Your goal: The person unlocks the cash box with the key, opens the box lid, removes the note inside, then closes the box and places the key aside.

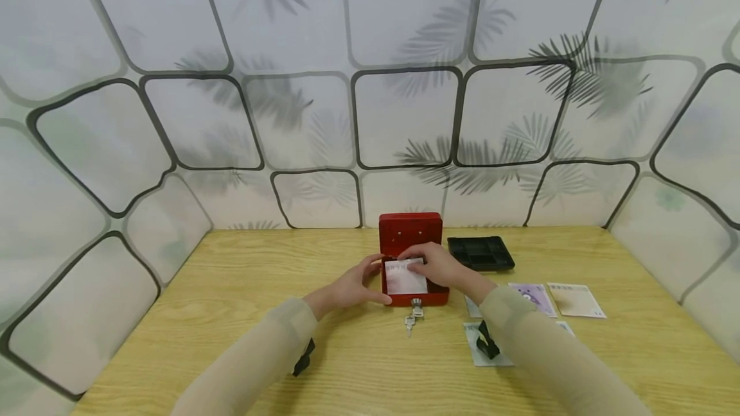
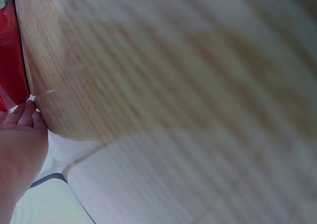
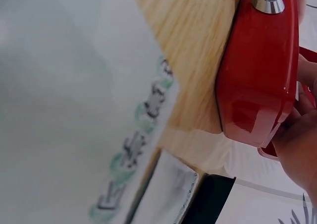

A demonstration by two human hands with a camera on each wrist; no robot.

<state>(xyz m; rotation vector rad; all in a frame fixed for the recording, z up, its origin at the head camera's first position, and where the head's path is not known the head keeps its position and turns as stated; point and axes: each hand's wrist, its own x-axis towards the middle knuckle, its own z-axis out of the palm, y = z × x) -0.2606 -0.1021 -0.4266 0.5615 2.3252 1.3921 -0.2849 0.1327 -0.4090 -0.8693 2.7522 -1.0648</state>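
Observation:
A red metal cash box (image 1: 435,299) stands on the wooden table with its lid (image 1: 410,226) raised at the back. My left hand (image 1: 351,284) holds the box's left side, thumb at the front corner and fingers farther back. In the left wrist view, that hand's fingers (image 2: 26,116) lie against the red wall. My right hand (image 1: 442,266) reaches over the box from the right and pinches a pale paper card (image 1: 405,282) by its upper right part. The box wall (image 3: 257,70) partly hides those fingers in the right wrist view. Keys (image 1: 410,322) hang at the front lock (image 1: 417,305).
A black compartment tray (image 1: 481,253) lies right of the box. Several printed cards are on the table under and beyond my right forearm, among them a purple card (image 1: 536,300), a beige card (image 1: 576,300) and a pale green card (image 1: 485,352). A patterned fabric wall (image 1: 405,121) surrounds the table.

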